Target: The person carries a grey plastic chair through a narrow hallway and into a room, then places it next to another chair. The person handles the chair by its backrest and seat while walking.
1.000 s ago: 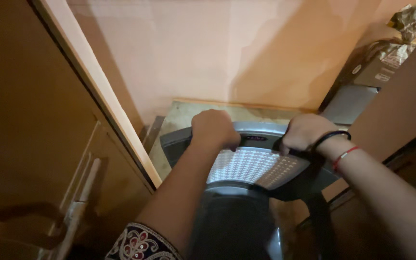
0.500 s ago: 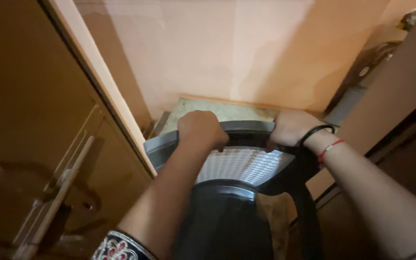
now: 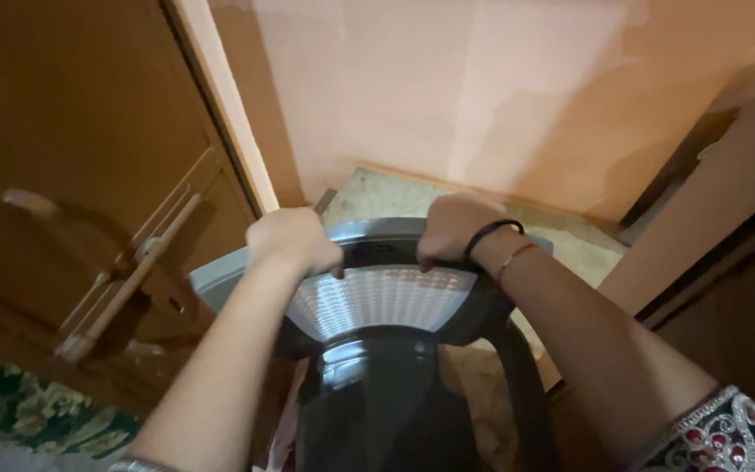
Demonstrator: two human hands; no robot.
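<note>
Nearest to me, at the bottom centre of the frame, is the dark glossy seat of the plastic chair [image 3: 395, 385], which I am gripping from behind and above. Just past it rises the chair's back with its pale perforated panel [image 3: 377, 297] and grey top rail. My left hand [image 3: 294, 240] is clamped over the rail left of centre, fingers curled down out of sight over the far edge. My right hand [image 3: 452, 229] is clamped the same way right of centre, with a black bangle [image 3: 482, 240] and a red thread on that wrist. Both hands sit about level, near each other.

To handle the chair well here, I judge I should keep both grips firm and even so it does not twist, and mind the tight space: the brown wooden door [image 3: 89, 175] with its long latch is close at the left of the frame, and a dark panel crowds the right. Beyond the chair lie a strip of mottled stone floor [image 3: 377, 197] and, farthest, the peach wall [image 3: 482, 87].
</note>
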